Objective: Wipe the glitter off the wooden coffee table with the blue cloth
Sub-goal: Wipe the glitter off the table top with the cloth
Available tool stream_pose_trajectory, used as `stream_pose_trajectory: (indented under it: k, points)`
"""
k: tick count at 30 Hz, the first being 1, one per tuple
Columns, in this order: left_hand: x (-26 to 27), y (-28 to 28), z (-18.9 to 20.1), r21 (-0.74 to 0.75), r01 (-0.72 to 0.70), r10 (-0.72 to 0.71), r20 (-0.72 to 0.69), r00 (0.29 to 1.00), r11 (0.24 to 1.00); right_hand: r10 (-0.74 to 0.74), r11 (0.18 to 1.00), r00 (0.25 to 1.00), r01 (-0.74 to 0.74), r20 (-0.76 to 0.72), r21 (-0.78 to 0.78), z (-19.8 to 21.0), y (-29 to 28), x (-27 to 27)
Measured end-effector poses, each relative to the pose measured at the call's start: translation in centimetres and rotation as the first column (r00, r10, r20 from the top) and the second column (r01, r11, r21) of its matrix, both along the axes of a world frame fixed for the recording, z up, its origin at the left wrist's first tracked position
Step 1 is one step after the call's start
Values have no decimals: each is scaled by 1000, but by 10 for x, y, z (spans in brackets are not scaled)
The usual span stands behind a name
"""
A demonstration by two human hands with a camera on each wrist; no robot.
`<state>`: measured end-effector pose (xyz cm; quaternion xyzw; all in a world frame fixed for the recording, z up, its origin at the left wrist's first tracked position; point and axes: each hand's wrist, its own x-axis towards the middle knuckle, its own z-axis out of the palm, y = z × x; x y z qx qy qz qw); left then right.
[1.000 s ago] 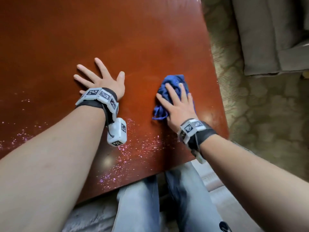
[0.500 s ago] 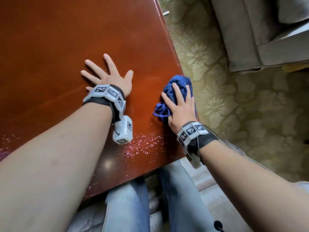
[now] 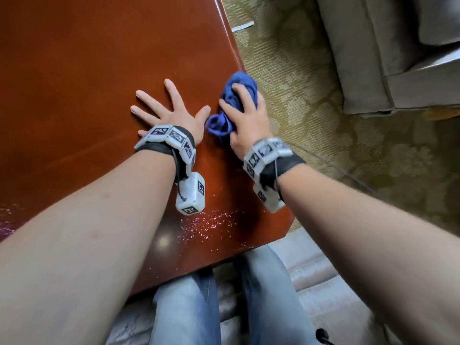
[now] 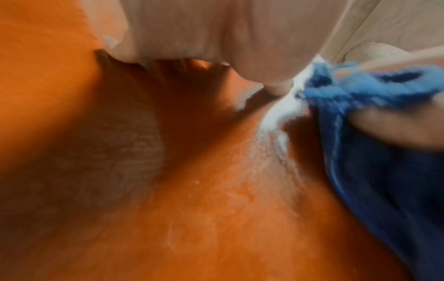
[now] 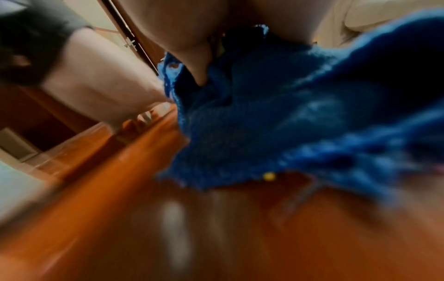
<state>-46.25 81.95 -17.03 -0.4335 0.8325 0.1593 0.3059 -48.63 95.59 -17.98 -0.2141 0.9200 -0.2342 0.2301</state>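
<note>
Glitter (image 3: 206, 226) speckles the wooden coffee table (image 3: 74, 70) near its front edge; beyond it, the left hand (image 3: 171, 113) lies flat on the table, fingers spread, holding nothing, and beside its thumb the right hand (image 3: 249, 123) clutches the bunched blue cloth (image 3: 234, 100) at the table's right edge

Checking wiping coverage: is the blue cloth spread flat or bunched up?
Bunched up. The blue cloth sits crumpled in folds under the right hand near the table edge, not laid flat.
</note>
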Motion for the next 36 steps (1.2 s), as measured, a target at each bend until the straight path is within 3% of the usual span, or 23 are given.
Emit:
stream_pose_trajectory:
  k: [3, 7, 10, 14, 17, 19, 23, 26, 30, 36]
  points:
    - [-3, -2, 3, 11, -12, 12, 46, 999, 1000, -16, 1000, 1000, 16, -7, -16, 5, 46, 54]
    - [-4, 0, 4, -1, -5, 5, 58, 998, 1000, -47, 999, 988, 45, 148, 17, 17, 82, 100]
    - [-4, 0, 3, -4, -5, 5, 55, 998, 1000, -94, 994, 981, 101, 168, -36, 15, 61, 76]
    - [-2, 0, 1, -13, -6, 7, 27, 1000, 1000, -47, 992, 997, 53, 53, -118, 5, 8, 6]
    - [-1, 1, -2, -27, 0, 0, 3, 1000, 1000, -46, 996, 997, 51, 63, -80, 2, -20, -35]
    - [-1, 1, -1, -21, -4, 4, -4, 1000, 1000, -27, 997, 999, 29, 23, -75, 1, -14, -27]
    - [-5, -6, 5, 36, -6, 6, 25, 1000, 999, -33, 999, 998, 36, 54, -40, 9, 37, 41]
    - [-18, -31, 12, 68, 11, -12, 12, 1000, 998, -172, 985, 978, 173, 118, -1, 14, 52, 65]
    - [-35, -57, 12, 73, 17, -17, 2, 1000, 997, -408, 909, 892, 418, 194, -9, 8, 20, 31]
    - [-32, -59, 6, 80, 36, -32, -46, 998, 996, -269, 963, 960, 268, 75, 28, -4, -37, -41]
